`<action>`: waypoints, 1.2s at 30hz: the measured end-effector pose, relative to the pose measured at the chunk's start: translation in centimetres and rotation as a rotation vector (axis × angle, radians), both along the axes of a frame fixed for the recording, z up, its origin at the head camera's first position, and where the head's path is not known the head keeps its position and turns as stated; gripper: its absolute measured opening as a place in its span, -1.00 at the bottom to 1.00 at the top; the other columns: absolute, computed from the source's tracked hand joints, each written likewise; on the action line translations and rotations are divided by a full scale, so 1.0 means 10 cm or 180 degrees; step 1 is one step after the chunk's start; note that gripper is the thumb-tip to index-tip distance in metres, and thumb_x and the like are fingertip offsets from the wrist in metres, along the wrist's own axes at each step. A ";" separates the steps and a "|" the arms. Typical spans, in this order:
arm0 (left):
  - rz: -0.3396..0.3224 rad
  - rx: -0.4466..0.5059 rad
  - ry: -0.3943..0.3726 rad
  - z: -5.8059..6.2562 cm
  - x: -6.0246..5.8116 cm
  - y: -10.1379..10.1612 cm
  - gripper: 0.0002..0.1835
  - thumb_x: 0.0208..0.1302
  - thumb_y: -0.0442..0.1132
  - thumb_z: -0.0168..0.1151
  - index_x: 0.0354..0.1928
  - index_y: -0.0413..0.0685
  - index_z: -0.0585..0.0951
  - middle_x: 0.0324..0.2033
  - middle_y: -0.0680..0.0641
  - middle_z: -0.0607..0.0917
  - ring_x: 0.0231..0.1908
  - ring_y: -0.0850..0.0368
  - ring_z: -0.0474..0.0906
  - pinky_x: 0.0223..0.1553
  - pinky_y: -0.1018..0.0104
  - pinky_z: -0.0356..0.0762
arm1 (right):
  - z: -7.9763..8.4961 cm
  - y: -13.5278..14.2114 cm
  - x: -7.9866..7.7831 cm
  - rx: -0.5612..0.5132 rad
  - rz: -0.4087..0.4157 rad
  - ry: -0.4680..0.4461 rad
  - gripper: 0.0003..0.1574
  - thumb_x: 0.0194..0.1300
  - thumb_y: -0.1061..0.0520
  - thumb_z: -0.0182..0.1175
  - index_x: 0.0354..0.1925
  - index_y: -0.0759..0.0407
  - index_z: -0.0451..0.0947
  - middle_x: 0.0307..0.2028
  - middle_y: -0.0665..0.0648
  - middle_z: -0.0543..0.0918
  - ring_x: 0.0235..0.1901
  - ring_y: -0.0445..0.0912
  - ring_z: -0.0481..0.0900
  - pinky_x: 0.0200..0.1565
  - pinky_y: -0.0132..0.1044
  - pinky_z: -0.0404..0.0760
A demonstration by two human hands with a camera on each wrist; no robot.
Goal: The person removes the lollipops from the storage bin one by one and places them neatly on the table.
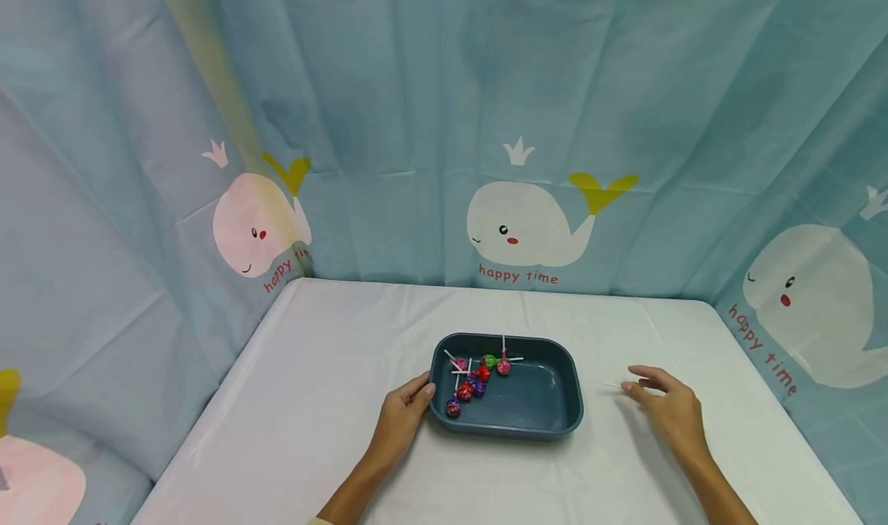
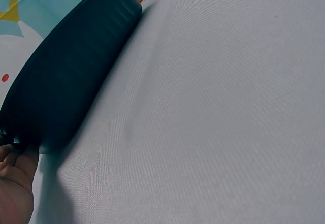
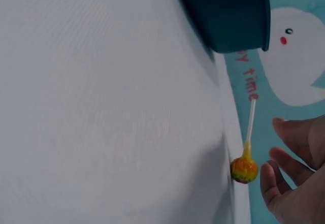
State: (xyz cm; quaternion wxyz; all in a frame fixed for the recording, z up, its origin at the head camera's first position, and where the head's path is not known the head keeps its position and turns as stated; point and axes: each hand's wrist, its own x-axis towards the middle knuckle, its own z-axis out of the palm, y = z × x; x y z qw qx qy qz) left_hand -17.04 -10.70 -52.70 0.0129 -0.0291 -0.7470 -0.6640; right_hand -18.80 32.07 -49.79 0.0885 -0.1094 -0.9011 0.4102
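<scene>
A dark teal tray (image 1: 534,409) stands on the white table, with several wrapped lollipops (image 1: 465,391) gathered in its left half. My left hand (image 1: 401,417) grips the tray's left side, thumb at the rim; in the left wrist view, its fingers (image 2: 15,163) are against the tray's end. To the right of the tray, my right hand (image 1: 669,413) is beside a lollipop whose white stick (image 1: 612,385) points toward the tray. The right wrist view shows this lollipop's yellow-orange head (image 3: 244,169) close to loosely bent fingers (image 3: 284,165), with the thumb apart from it.
White cloth covers the table (image 1: 298,402). A light blue curtain (image 1: 388,124) printed with whales hangs behind the table and along both sides. Inside the tray, some lollipop sticks lean up against or over the back and left walls.
</scene>
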 end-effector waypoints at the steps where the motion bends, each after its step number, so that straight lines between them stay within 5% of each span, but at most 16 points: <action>1: 0.0006 -0.0008 -0.0013 0.00 0.00 0.00 -0.48 0.66 -0.13 0.14 0.45 -0.34 0.48 0.41 -0.26 0.55 0.47 -0.11 0.43 0.43 0.19 0.44 | 0.01 -0.02 0.00 0.0012 0.0006 0.0038 -0.46 0.41 -0.09 0.45 0.23 0.13 0.70 0.06 0.34 0.78 0.23 0.20 0.57 0.00 -0.23 0.43; 3: 0.0021 -0.0035 -0.0018 0.00 0.00 0.00 -0.48 0.66 -0.13 0.14 0.45 -0.34 0.48 0.41 -0.26 0.56 0.47 -0.11 0.43 0.43 0.20 0.45 | 0.03 -0.07 0.00 0.0038 0.0010 0.0100 -0.48 0.40 -0.07 0.46 0.21 0.12 0.72 0.02 0.29 0.80 0.16 0.14 0.61 -0.04 -0.34 0.44; 10: 0.0040 -0.0030 0.0008 0.01 0.01 0.00 -0.48 0.65 -0.13 0.14 0.45 -0.33 0.49 0.40 -0.26 0.57 0.47 -0.12 0.43 0.43 0.17 0.45 | 0.09 -0.20 0.03 -0.0113 0.0110 0.0240 -0.46 0.39 -0.07 0.47 0.22 0.14 0.71 0.10 0.26 0.79 -0.17 -0.58 0.57 -0.14 -0.72 0.46; 36: 0.0005 0.0104 0.0035 -0.02 0.01 0.01 -0.47 0.65 -0.15 0.14 0.45 -0.39 0.46 0.41 -0.30 0.55 0.45 -0.13 0.45 0.37 0.29 0.51 | 0.27 -0.69 0.05 -0.1042 0.0518 0.0280 -0.36 0.41 -0.07 0.45 0.32 0.16 0.59 0.22 0.25 0.72 -0.02 -0.42 0.70 0.02 -0.65 0.62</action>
